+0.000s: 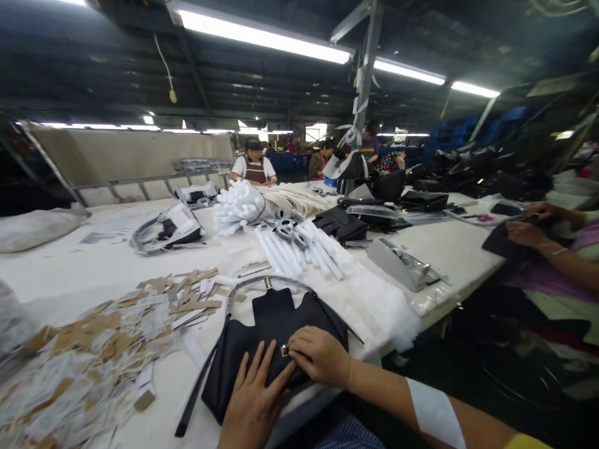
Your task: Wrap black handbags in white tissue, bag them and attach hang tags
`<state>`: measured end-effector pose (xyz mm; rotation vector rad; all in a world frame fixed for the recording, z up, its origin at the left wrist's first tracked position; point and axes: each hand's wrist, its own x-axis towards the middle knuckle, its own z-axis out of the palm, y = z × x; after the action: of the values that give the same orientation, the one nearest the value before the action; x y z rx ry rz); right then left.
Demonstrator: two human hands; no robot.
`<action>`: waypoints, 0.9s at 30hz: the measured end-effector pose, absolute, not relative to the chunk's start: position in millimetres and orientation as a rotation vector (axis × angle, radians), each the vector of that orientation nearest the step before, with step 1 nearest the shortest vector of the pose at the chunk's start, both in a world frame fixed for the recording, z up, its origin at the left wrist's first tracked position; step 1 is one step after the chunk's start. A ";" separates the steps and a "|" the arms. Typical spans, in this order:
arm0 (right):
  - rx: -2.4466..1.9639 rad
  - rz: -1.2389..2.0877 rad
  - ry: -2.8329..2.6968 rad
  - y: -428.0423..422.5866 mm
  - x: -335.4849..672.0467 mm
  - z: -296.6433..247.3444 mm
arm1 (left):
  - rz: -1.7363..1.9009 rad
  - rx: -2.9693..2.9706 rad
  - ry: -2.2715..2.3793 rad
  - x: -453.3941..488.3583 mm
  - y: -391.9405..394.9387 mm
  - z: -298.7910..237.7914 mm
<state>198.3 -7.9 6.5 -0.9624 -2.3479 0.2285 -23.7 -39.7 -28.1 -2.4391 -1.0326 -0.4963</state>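
Note:
A black handbag (262, 321) lies on the white table in front of me, its flap turned up toward the far side. The handle (243, 284) has a clear wrapping and arches beyond the flap, where a gold fitting (268, 282) shows. My left hand (255, 399) rests flat on the front of the bag with its fingers spread. My right hand (321, 355) is closed, its thumb and fingertips pinched at the right side of a small gold clasp (284, 350) on the bag. A black strap (199, 390) hangs down the bag's left side.
Brown and white paper tags (107, 337) are heaped at left. Beyond the bag lie white foam tubes (281, 249), black bag pieces (341, 224) and a grey tape dispenser (402, 262). A co-worker's hands (528, 234) hold black material at right. The table edge (449, 305) runs along the right.

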 end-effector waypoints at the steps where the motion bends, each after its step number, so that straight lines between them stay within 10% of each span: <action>1: -0.973 0.229 -2.356 -11.0 198.7 6.5 | -0.494 -2.436 -1.026 -23.8 -39.8 -29.0; 10: -0.837 0.565 -2.492 5.7 222.3 61.1 | -0.453 -2.376 -0.992 -24.1 -44.4 -20.8; 18: -1.487 0.151 -1.949 106.2 330.5 75.4 | -0.554 -2.401 -1.106 -20.5 -42.8 -42.1; 27: -1.218 0.177 -2.279 206.0 249.5 82.1 | -0.913 -2.203 -1.097 -8.8 -32.4 -63.8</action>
<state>249.5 206.0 82.1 -1.2184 -2.2791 0.1774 -8.8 -32.4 -63.8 -2.2026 -1.0967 -0.9127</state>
